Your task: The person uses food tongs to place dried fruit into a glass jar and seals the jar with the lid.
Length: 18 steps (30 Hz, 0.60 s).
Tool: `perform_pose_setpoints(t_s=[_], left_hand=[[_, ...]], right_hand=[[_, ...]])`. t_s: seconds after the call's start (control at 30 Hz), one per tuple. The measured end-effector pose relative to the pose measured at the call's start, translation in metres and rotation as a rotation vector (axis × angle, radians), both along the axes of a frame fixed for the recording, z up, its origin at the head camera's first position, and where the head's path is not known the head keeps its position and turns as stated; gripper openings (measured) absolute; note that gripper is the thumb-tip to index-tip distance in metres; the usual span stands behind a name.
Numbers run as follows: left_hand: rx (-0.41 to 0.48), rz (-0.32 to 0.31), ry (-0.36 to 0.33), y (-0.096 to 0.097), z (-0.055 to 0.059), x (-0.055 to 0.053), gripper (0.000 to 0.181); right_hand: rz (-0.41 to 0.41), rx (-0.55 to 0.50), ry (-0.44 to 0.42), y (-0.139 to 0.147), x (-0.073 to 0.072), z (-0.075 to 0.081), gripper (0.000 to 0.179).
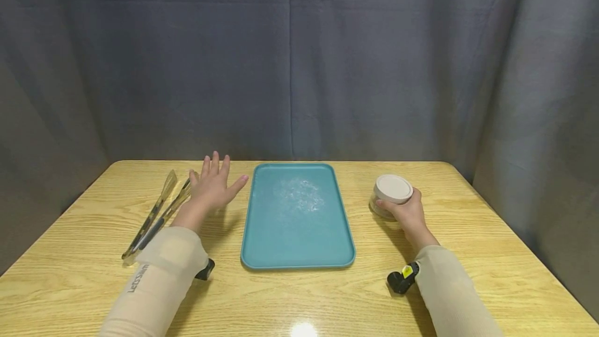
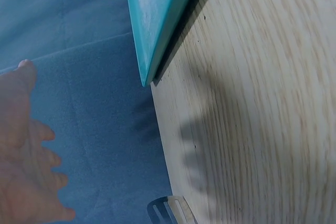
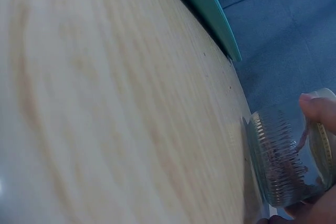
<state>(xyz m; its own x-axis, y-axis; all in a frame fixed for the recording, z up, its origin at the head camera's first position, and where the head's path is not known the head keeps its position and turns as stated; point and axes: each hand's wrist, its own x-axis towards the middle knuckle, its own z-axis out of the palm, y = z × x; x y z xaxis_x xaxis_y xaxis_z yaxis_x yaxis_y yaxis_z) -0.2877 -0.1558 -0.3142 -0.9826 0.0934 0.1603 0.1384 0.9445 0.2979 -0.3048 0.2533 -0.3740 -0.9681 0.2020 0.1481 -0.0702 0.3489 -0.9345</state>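
Observation:
My left hand (image 1: 212, 189) is spread flat in the air, fingers straight and thumb out, holding nothing. Below and to its left lies a pair of metal tongs (image 1: 164, 218) with dark grips, its two arms apart; only one slotted tip (image 2: 172, 211) shows in the left wrist view. My right hand (image 1: 411, 218) grips a clear jar (image 3: 283, 150) with a white lid (image 1: 394, 188), thumb on the near side. Ridges run round the jar's lower wall. Its base is at or just above the table; I cannot tell which.
A blue-green rectangular tray (image 1: 297, 243) lies mid-table between the hands, with whitish marks on its surface. The wooden table (image 1: 290, 295) ends at a grey curtain (image 1: 290, 66) behind and at the sides. A black wrist camera (image 1: 401, 279) sits by the right sleeve.

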Motion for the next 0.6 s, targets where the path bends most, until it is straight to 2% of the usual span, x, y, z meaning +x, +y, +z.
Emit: perform_pose_setpoints(t_s=[0.2, 0.3, 0.43, 0.6], left_hand=[[-0.014, -0.006, -0.017, 0.002, -0.001, -0.002, 0.083], [-0.012, -0.010, -0.023, 0.002, -0.002, -0.001, 0.082], [-0.013, -0.012, -0.016, 0.003, 0.000, -0.001, 0.081], [-0.021, -0.012, -0.009, 0.005, 0.004, -0.003, 0.082]], right_hand=[[0.047, -0.017, 0.021, -0.001, 0.005, 0.004, 0.107], [0.023, 0.043, 0.038, 0.000, 0.009, 0.011, 0.110], [-0.025, 0.158, 0.066, -0.002, 0.012, 0.028, 0.107], [0.000, 0.236, 0.156, -0.013, 0.010, 0.054, 0.097]])
